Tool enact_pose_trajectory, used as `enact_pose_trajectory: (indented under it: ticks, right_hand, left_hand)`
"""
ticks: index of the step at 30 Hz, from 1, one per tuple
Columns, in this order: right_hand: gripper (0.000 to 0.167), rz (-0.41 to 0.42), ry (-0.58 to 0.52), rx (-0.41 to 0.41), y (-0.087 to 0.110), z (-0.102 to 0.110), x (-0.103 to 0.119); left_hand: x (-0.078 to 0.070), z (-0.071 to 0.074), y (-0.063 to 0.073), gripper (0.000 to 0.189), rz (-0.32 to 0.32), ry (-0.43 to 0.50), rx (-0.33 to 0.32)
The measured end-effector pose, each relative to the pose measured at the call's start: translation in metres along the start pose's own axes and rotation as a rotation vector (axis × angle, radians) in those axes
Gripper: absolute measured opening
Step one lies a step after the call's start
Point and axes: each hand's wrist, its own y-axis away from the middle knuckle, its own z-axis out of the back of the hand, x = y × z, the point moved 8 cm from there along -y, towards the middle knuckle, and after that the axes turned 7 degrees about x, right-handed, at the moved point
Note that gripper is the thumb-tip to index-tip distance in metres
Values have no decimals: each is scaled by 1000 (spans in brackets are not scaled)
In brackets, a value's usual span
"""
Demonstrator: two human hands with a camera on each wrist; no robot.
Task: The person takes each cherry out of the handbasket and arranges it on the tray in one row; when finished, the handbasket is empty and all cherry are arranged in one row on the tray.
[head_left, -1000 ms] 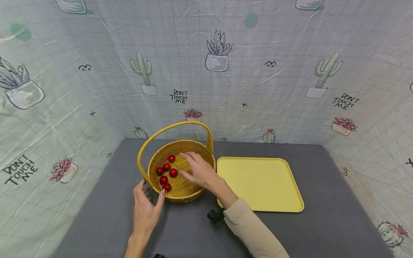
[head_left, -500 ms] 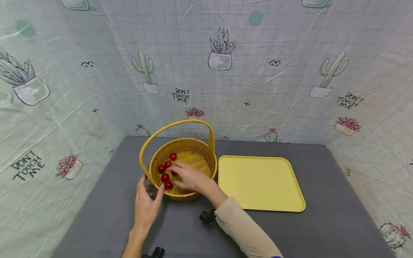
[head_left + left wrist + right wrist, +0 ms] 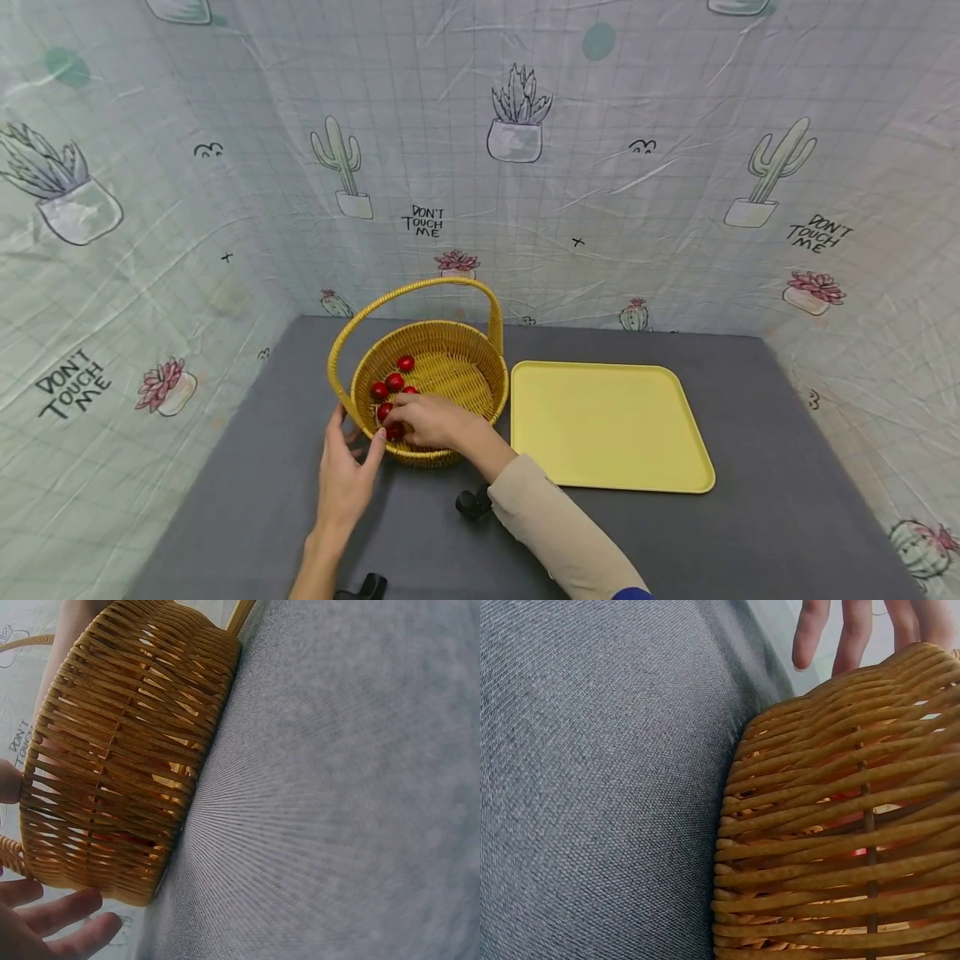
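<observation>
A yellow woven basket (image 3: 480, 367) with a tall arched handle stands on the grey table, several glossy red cherries (image 3: 406, 363) lying in its left part. My left hand (image 3: 347, 475) holds the basket's near left side, thumb at the rim and fingers around the outside by the handle's foot; in the left wrist view its fingers (image 3: 64, 915) lie along the wicker. Inside the basket, my right hand (image 3: 435, 419) curls its fingers and thumb around a cherry (image 3: 393, 432) near the front left wall. The wicker wall hides the right hand in its own wrist view.
A yellow rectangular tray (image 3: 611, 425) lies flat just right of the basket. Black devices (image 3: 472, 503) show at both wrists. A pale cloth (image 3: 570, 192) printed with cacti hangs behind and at both sides of the table (image 3: 757, 467).
My right hand has moved left and toward the near side of the basket, down among the cherries, its fingers closing in. The left hand keeps its place on the basket.
</observation>
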Motion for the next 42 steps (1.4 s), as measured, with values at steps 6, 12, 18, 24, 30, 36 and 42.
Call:
enact_pose_trajectory:
  ticks: [6, 12, 18, 24, 30, 36, 42]
  right_hand:
    - [30, -14, -18, 17, -2, -4, -2]
    - [30, -34, -66, 22, -2, -6, -5]
    - [33, -51, -156, 11, 2, -2, -9]
    - [35, -56, -249, 15, 7, 0, -12]
    - [34, -57, -278, 20, 10, 1, -14]
    - [34, -38, -304, 9, 14, 5, -17]
    - [31, -35, -342, -13, 20, 11, -21]
  left_hand:
    - [1, -2, 0, 79, 5, 13, 6]
    - [1, -3, 1, 79, -9, 29, 15]
    - [2, -5, 0, 79, -2, 37, 31]
    - [3, -6, 0, 80, 2, 45, 38]
    - [3, -5, 0, 79, 2, 43, 37]
    - [2, -5, -1, 79, 3, 35, 41]
    - [3, -5, -1, 79, 17, 24, 55]
